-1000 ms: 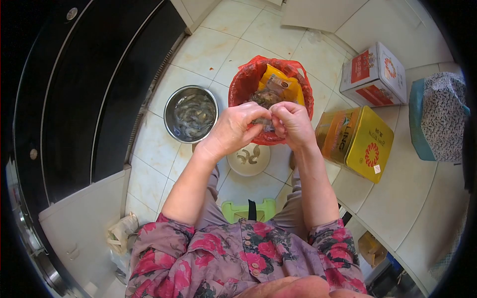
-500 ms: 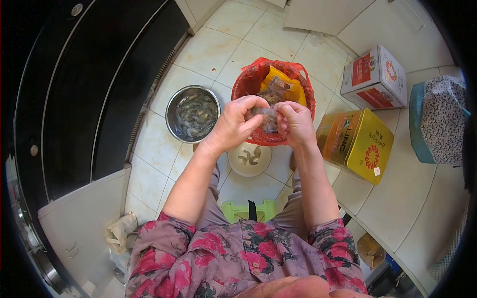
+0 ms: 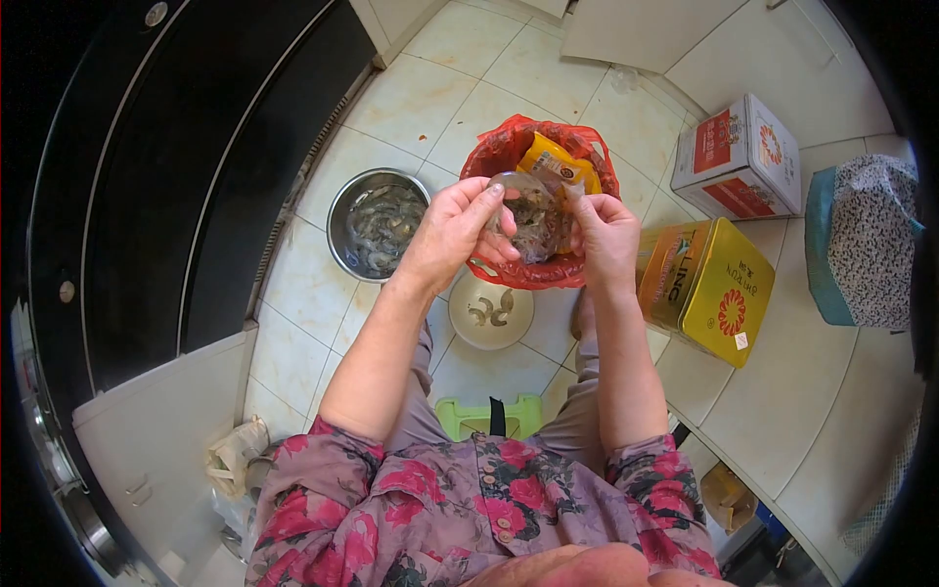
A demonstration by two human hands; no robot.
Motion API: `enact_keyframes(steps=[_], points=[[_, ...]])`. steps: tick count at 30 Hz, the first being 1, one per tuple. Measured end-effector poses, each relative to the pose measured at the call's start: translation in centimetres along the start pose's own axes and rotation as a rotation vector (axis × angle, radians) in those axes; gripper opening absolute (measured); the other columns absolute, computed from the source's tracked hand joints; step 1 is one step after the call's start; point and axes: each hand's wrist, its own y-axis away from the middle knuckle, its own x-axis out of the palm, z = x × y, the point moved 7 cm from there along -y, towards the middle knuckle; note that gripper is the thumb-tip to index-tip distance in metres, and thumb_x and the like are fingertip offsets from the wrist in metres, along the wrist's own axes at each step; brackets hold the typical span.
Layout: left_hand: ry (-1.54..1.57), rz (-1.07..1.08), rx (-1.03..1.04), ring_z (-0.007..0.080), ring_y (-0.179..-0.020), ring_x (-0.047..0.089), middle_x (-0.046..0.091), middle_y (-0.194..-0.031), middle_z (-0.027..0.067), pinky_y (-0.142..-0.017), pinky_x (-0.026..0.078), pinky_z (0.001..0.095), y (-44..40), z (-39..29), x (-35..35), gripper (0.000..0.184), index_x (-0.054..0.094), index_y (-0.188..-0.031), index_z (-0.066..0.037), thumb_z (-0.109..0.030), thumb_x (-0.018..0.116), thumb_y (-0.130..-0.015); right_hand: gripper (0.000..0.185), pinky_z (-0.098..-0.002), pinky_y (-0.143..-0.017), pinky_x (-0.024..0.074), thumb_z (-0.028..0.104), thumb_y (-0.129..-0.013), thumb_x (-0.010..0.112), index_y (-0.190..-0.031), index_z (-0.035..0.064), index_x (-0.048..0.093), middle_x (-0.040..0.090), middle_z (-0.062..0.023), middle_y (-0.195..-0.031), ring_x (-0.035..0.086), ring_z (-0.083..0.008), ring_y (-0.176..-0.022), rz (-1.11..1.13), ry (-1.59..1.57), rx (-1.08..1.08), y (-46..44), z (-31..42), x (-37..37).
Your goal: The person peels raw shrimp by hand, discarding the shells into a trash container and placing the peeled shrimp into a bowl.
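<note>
The two hands have moved apart; a moment ago their fingertips were almost meeting. The left hand point(image 3: 458, 227) has its thumb and pointing finger squeezed on a small, shiny grey shrimp point(image 3: 518, 183), a bit blurry, and its other fingers are loosely curled. The right hand point(image 3: 606, 230) has its fingertips pinched together, but I can't tell what is between them. Both hands and the shrimp are up over the round bin with a crinkly red plastic bag point(image 3: 528, 277). In the bin are a bright yellow plastic packet point(image 3: 556, 157) and wet grey scraps point(image 3: 536, 230). On the tile floor point(image 3: 391, 103), a round, shiny metal bowl point(image 3: 334, 223) full of grey shrimp sits to the bin's left. Nearer the person, a small, round cream bowl point(image 3: 489, 335) has a few curled shrimp point(image 3: 499, 311) in it.
</note>
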Motion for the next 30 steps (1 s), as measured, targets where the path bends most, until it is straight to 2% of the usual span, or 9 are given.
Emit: enact_keyframes(steps=[6,8,9,12,15,19,21,28,30], points=[[-0.013,0.022,-0.003,0.0078,-0.053,0.060,0.061,-0.076,0.0012,-0.048,0.051,0.0187,-0.1,0.2,-0.3,0.029,0.058,-0.111,-0.002,-0.026,0.045,-0.102,0.011,-0.0238,-0.054,0.0482,0.000,-0.085,0.061,-0.095,-0.0024,0.066,0.065,-0.0073,-0.082,0.059,-0.0102,-0.061,-0.016,0.309,-0.162,-0.5,-0.1,0.3],[-0.022,0.019,-0.011,0.0084,-0.055,0.060,0.062,-0.077,0.0011,-0.050,0.051,0.0198,0.0,0.1,-0.2,0.028,0.059,-0.110,-0.002,-0.025,0.046,-0.101,0.022,-0.0253,-0.064,0.0515,-0.004,-0.082,0.058,-0.104,-0.0009,0.065,0.065,-0.0098,-0.092,0.063,-0.0151,-0.072,-0.094,0.506,-0.378,-0.4,0.6,0.0],[-0.032,0.016,-0.018,0.0090,-0.057,0.060,0.062,-0.079,0.0010,-0.052,0.052,0.0210,0.0,0.1,-0.2,0.027,0.059,-0.109,-0.003,-0.024,0.046,-0.101,0.022,-0.0253,-0.064,0.0515,-0.004,-0.082,0.058,-0.104,-0.0009,0.065,0.065,-0.0098,-0.092,0.063,-0.0151,-0.072,-0.093,0.507,-0.378,-0.2,1.1,0.3],[-0.061,0.015,-0.034,0.0084,-0.059,0.060,0.062,-0.079,0.0008,-0.052,0.052,0.0205,0.0,0.3,-0.2,0.026,0.060,-0.109,-0.003,-0.022,0.045,-0.101,0.021,-0.0288,-0.066,0.0535,-0.001,-0.082,0.063,-0.103,-0.0001,0.066,0.065,-0.0117,-0.093,0.065,-0.0195,-0.077,-0.094,0.552,-0.660,2.1,4.6,1.9],[-0.144,0.011,-0.020,0.0074,-0.061,0.060,0.063,-0.081,0.0010,-0.054,0.052,0.0205,-0.1,1.0,-0.2,0.025,0.060,-0.110,-0.002,-0.020,0.045,-0.101,0.025,-0.0348,-0.069,0.0548,0.007,-0.077,0.073,-0.101,0.0015,0.067,0.066,-0.0126,-0.092,0.066,-0.0255,-0.079,0.102,0.705,-0.983,4.5,5.6,5.3],[-0.218,0.075,-0.021,0.0062,-0.063,0.060,0.064,-0.082,0.0012,-0.055,0.053,0.0206,-0.2,1.4,0.6,0.024,0.060,-0.110,0.000,-0.017,0.045,-0.101,0.018,-0.0350,-0.065,0.0542,0.004,-0.078,0.069,-0.096,0.0018,0.067,0.066,-0.0112,-0.082,0.066,-0.0264,-0.075,0.106,0.810,-1.019,4.6,4.4,5.8],[-0.262,0.079,-0.008,0.0069,-0.061,0.060,0.063,-0.082,0.0024,-0.055,0.052,0.0210,-0.2,1.7,0.6,0.021,0.059,-0.099,0.000,-0.015,0.045,-0.099,0.017,-0.0353,-0.065,0.0539,0.005,-0.078,0.069,-0.094,0.0018,0.067,0.066,-0.0114,-0.081,0.065,-0.0264,-0.074,0.129,0.839,-0.994,4.7,4.2,5.8],[-0.237,0.056,-0.079,0.0090,-0.063,0.063,0.064,-0.083,0.0043,-0.057,0.054,0.0220,0.0,2.0,0.5,0.020,0.059,-0.099,0.002,-0.013,0.046,-0.098,0.009,-0.0351,-0.061,0.0531,0.009,-0.080,0.067,-0.086,0.0041,0.064,0.062,-0.0092,-0.072,0.064,-0.0255,-0.069,0.216,0.921,-0.934,4.6,3.7,6.0],[-0.297,0.071,-0.093,0.0095,-0.072,0.066,0.066,-0.088,0.0049,-0.061,0.057,0.0228,0.0,2.2,0.5,0.023,0.060,-0.108,0.004,-0.012,0.046,-0.099,0.008,-0.0354,-0.060,0.0531,0.011,-0.080,0.066,-0.084,0.0053,0.063,0.061,-0.0082,-0.071,0.064,-0.0253,-0.068,0.213,1.000,-0.905,4.6,2.9,6.0]])
